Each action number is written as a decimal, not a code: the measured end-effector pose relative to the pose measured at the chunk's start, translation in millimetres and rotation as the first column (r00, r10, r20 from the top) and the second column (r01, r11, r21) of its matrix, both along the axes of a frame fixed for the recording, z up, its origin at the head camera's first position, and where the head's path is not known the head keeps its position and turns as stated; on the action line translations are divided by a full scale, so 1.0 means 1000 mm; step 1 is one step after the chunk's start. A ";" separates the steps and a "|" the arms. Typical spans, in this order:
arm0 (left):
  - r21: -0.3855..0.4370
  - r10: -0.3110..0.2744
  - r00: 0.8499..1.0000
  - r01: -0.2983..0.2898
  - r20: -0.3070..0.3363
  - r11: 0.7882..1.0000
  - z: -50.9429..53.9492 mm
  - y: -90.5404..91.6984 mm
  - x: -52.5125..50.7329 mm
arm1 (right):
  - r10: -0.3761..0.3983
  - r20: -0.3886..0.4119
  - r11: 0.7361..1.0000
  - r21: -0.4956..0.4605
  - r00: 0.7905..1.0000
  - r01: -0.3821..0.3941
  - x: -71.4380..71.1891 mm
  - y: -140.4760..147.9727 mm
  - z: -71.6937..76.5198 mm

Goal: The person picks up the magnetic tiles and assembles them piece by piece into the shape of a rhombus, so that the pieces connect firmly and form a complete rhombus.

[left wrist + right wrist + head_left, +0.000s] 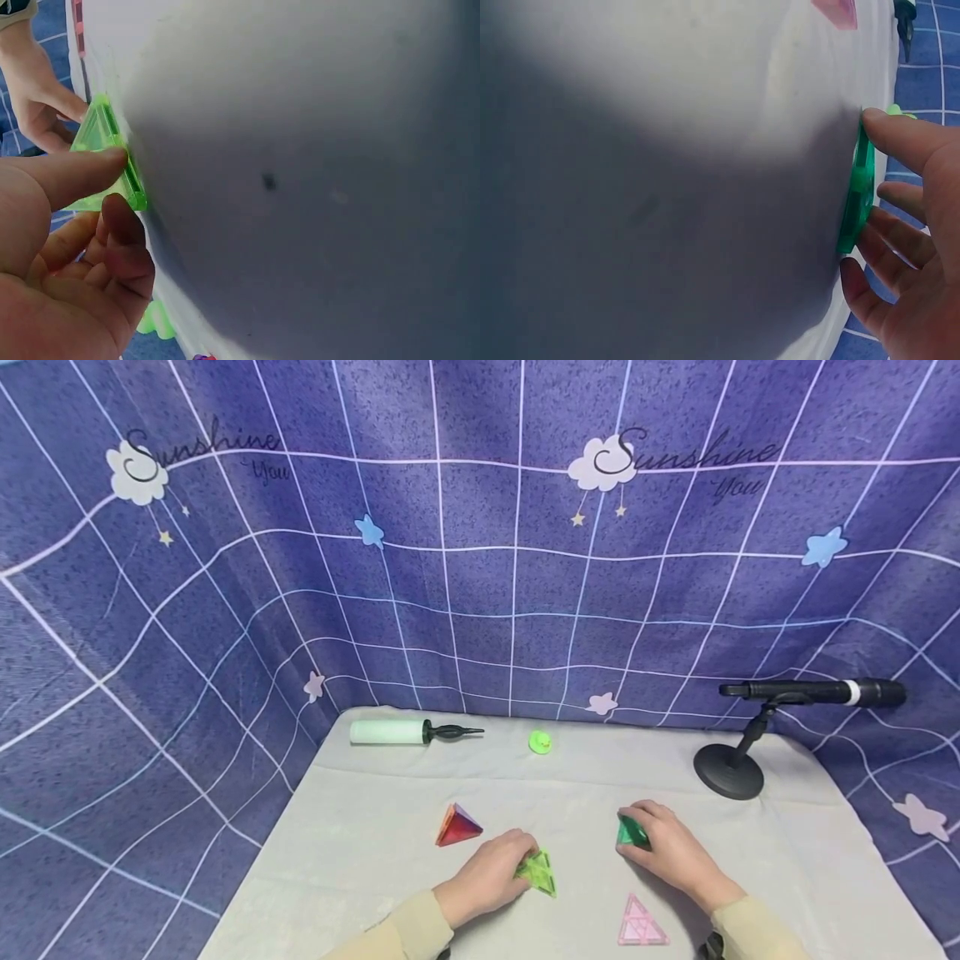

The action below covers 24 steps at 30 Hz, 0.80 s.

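Note:
In the head view my left hand [491,872] holds lime-green translucent triangular magnetic tiles [542,872] at the front middle of the table. The left wrist view shows the thumb and fingers pinching the lime-green piece [94,142], which has a raised triangular outline. To the right, my right hand [667,847] grips a dark green translucent tile [630,833]. Seen from the right wrist, that green tile [859,187] is nearly edge-on between thumb and fingertips. A pink triangular tile [641,924] lies flat in front of the right hand. Beyond the left hand stands a red, orange and purple pyramid [457,827].
A pale green hand pump [390,732] with a black nozzle lies at the back left of the white-covered table [360,827]. A small bright green toy [540,742] sits at the back middle. At the back right stands a black microphone [825,692] on a round-based stand [729,770].

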<state>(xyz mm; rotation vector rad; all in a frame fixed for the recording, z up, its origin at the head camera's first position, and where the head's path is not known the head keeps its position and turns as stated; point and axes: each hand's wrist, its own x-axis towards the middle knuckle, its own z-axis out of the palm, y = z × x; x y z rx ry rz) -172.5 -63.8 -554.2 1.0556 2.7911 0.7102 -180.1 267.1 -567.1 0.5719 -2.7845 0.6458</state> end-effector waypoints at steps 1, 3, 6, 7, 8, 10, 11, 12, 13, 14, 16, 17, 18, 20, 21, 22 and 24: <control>0.002 0.004 1.000 -0.004 -0.005 1.000 0.000 0.000 0.000 | 0.005 -0.002 1.000 0.000 1.000 -0.005 0.000 -0.001 0.000; 0.006 0.010 1.000 -0.010 -0.010 1.000 -0.001 -0.001 -0.001 | 0.013 -0.006 1.000 0.000 1.000 -0.013 0.000 -0.004 0.000; 0.012 0.013 1.000 -0.013 -0.028 1.000 -0.001 -0.002 -0.003 | 0.027 -0.018 1.000 -0.003 0.999 -0.027 0.000 -0.010 0.001; 0.012 0.013 0.999 -0.013 -0.034 1.000 -0.001 -0.003 -0.003 | 0.031 -0.024 0.999 -0.005 0.999 -0.031 0.000 -0.012 0.001; 0.014 0.011 0.999 -0.010 -0.043 1.000 -0.001 -0.003 -0.003 | 0.035 -0.027 0.999 -0.008 0.999 -0.035 0.000 -0.013 0.002; 0.015 0.001 0.997 0.000 -0.076 1.000 -0.001 -0.003 -0.003 | 0.039 -0.035 0.999 -0.011 0.999 -0.039 -0.001 -0.017 0.002; 0.015 -0.003 0.996 0.004 -0.088 1.000 0.000 -0.003 -0.002 | 0.040 -0.039 0.999 -0.010 0.998 -0.040 -0.001 -0.019 0.003; 0.013 -0.006 0.995 0.007 -0.099 1.000 0.000 -0.003 -0.002 | 0.041 -0.041 0.999 -0.009 0.998 -0.042 -0.001 -0.020 0.003; 0.009 -0.009 0.994 0.010 -0.111 1.000 0.001 -0.003 -0.002 | 0.042 -0.045 0.999 -0.006 0.998 -0.043 -0.002 -0.021 0.002; 0.004 -0.013 0.992 0.014 -0.126 1.000 0.001 -0.003 -0.001 | 0.042 -0.044 0.999 -0.003 0.998 -0.043 -0.002 -0.022 0.002; -0.015 -0.023 0.987 0.021 -0.159 1.000 0.002 -0.003 -0.001 | 0.043 -0.038 0.999 0.001 0.998 -0.043 -0.004 -0.024 0.002; -0.027 -0.029 0.984 0.025 -0.177 0.999 0.002 -0.003 0.000 | 0.043 -0.029 0.999 0.002 0.999 -0.043 -0.004 -0.024 0.002; -0.037 -0.036 0.980 0.029 -0.194 0.999 0.002 -0.003 0.000 | 0.043 -0.016 0.999 0.002 0.999 -0.042 -0.004 -0.025 0.003; -0.058 -0.049 0.974 0.037 -0.222 0.998 0.003 -0.003 0.001 | 0.038 0.010 0.999 0.002 0.999 -0.038 -0.005 -0.026 0.003; -0.067 -0.055 0.971 0.040 -0.233 0.997 0.004 -0.003 0.001 | 0.035 0.021 0.999 0.002 0.999 -0.035 -0.005 -0.027 0.004; -0.076 -0.058 0.969 0.041 -0.239 0.996 0.004 -0.004 0.002 | 0.033 0.033 0.999 0.002 0.999 -0.033 -0.005 -0.027 0.004; -0.090 -0.059 0.969 0.039 -0.241 0.995 0.005 -0.004 0.002 | 0.032 0.048 0.999 0.003 0.998 -0.032 -0.006 -0.029 0.005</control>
